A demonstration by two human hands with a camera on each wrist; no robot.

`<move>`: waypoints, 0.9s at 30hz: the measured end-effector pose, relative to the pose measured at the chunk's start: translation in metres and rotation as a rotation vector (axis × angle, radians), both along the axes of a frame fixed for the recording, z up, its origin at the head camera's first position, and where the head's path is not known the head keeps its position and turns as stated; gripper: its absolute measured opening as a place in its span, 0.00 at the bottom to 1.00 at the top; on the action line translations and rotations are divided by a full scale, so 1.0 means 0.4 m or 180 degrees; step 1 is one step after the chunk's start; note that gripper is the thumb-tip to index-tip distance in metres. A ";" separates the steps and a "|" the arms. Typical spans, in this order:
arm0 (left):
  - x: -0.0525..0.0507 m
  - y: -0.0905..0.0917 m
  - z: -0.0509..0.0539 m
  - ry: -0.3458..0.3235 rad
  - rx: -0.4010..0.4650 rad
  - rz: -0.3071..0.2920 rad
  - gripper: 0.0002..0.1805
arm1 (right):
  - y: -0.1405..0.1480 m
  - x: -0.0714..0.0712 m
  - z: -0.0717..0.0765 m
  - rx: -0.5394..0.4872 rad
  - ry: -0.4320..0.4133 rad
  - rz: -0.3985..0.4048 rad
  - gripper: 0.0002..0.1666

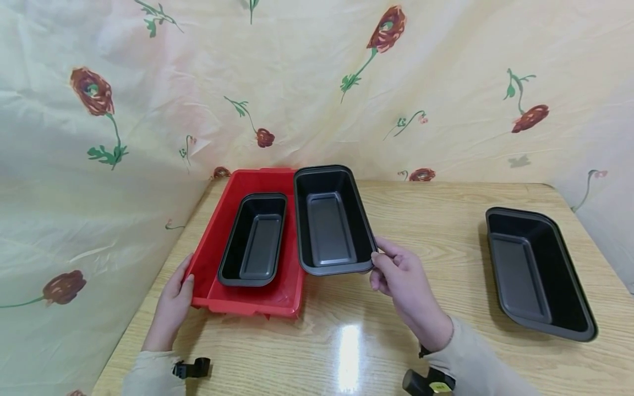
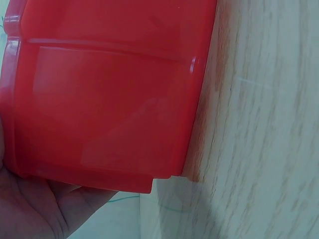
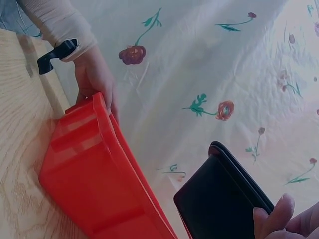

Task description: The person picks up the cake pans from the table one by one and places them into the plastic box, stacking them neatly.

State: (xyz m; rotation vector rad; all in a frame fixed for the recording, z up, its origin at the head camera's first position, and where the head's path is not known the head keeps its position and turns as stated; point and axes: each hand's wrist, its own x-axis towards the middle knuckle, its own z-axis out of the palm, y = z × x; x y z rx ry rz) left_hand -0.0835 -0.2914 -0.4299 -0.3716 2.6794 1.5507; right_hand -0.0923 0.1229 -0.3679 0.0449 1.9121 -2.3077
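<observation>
A red plastic bin point(image 1: 218, 231) stands at the left of the table, with one black loaf pan point(image 1: 261, 242) lying inside it. My left hand point(image 1: 173, 297) grips the bin's near left corner, thumb over the rim; the left wrist view shows the palm point(image 2: 30, 209) against the bin's outer wall. My right hand point(image 1: 406, 286) pinches the near right corner of a second loaf pan point(image 1: 329, 225), which is held up over the bin's right side. In the right wrist view this pan point(image 3: 219, 199) shows its dark outer side, and its lower part is cut off.
A third black loaf pan point(image 1: 525, 275) sits at the right of the wooden table point(image 1: 436, 220). Cloth printed with flowers point(image 1: 297, 82) hangs behind the table and along its left side. Light glares off the tabletop near the front.
</observation>
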 end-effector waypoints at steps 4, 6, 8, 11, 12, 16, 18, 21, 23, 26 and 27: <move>0.000 0.001 0.001 0.0015 0.0011 -0.0003 0.30 | -0.009 0.000 0.003 -0.0026 -0.0005 0.0010 0.27; 0.000 0.001 0.001 0.0021 0.0002 0.0003 0.30 | -0.014 -0.001 0.003 -0.0052 -0.0010 0.0020 0.28; 0.000 0.001 0.000 0.0022 -0.0004 0.0005 0.30 | -0.018 -0.003 0.004 -0.0083 -0.0007 0.0037 0.28; 0.000 0.001 -0.001 0.0021 -0.0006 -0.0002 0.30 | -0.024 -0.005 0.003 -0.0116 -0.0002 0.0078 0.27; 0.000 0.001 -0.001 0.0010 -0.0004 -0.0003 0.30 | -0.026 -0.005 0.003 -0.0120 -0.0008 0.0096 0.27; -0.001 -0.001 -0.002 -0.0009 0.0024 0.0000 0.30 | -0.039 -0.006 0.005 -0.0131 -0.0045 0.0131 0.27; -0.002 -0.001 -0.003 -0.0031 0.0042 0.0011 0.30 | -0.046 -0.007 0.005 -0.0143 -0.0068 0.0136 0.27; -0.002 -0.003 -0.004 -0.0033 0.0051 0.0011 0.30 | -0.056 -0.007 0.007 -0.0155 -0.0085 0.0142 0.27; -0.001 -0.002 -0.004 -0.0015 0.0042 0.0002 0.30 | -0.063 -0.007 0.007 -0.0156 -0.0090 0.0152 0.28; -0.001 -0.002 -0.003 0.0022 0.0027 -0.0016 0.30 | -0.073 -0.008 0.007 -0.0166 -0.0089 0.0181 0.28; -0.001 -0.002 -0.003 0.0030 0.0019 -0.0021 0.30 | -0.076 -0.007 0.008 -0.0166 -0.0085 0.0194 0.29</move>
